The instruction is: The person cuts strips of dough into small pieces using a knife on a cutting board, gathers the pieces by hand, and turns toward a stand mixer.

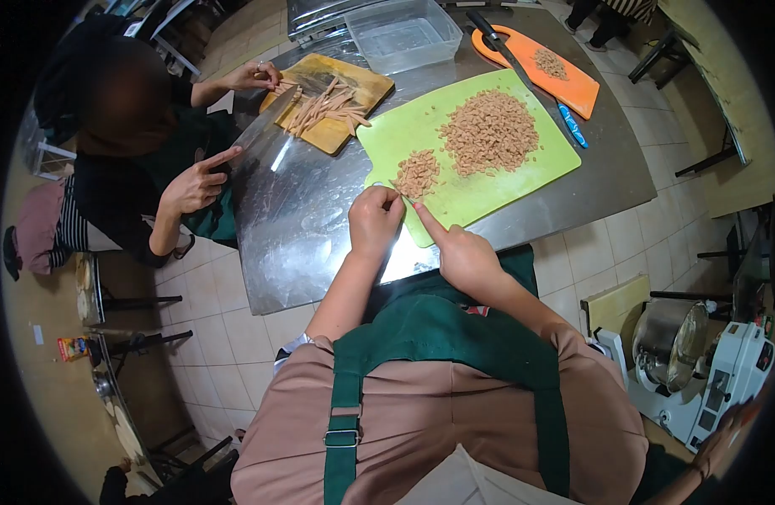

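A lime-green cutting board [488, 198] lies before me on the metal table. It bears a large heap of small pinkish-brown diced pieces [491, 130], possibly sausage, and a smaller heap [418, 173] nearer me. By the board's near left edge, my left hand [376, 220] is closed, its fingertips at the small heap; whatever it pinches is hidden. My right hand [465, 255] is closed round a small knife [408, 199], index finger stretched along it. Only a sliver of the blade shows between my hands, and the handle is covered by my palm.
On the left, a co-worker holds a large knife [268, 119] over a wooden board [327, 145] with cut sticks [327, 109]. Behind stands a clear plastic tub [404, 38]. An orange board [579, 88], a black knife handle [480, 23] and a blue handle [573, 126] lie right.
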A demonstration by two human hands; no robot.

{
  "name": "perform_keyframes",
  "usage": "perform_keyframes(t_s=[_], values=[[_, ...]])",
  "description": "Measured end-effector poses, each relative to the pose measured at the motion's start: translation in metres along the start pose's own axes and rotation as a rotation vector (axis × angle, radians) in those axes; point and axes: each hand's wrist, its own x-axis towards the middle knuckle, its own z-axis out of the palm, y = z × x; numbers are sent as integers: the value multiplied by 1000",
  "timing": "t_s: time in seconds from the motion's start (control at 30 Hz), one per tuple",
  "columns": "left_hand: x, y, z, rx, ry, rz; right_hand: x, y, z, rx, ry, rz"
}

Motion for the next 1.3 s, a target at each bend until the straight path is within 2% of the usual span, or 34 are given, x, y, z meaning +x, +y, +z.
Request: perform_keyframes(t_s=[0.33,0.5,0.67,1.0,1.27,1.3], values=[[-1,3,-3,0,-4,-18,-30,15,-19,55,-79,16],[-5,6,-3,-24,10,-37,-19,8,-22,20,-32,24],[-6,0,0,-6,54,68,-12,2,-19,4,-35,2],[-1,1,-2,43,43,86,-2,5,-8,-15,-63,-4],[1,4,-2,14,1,-9,-19,25,-8,71,-76,2],[1,6,-2,15,0,-9,-17,31,-6,157,-47,-28]])
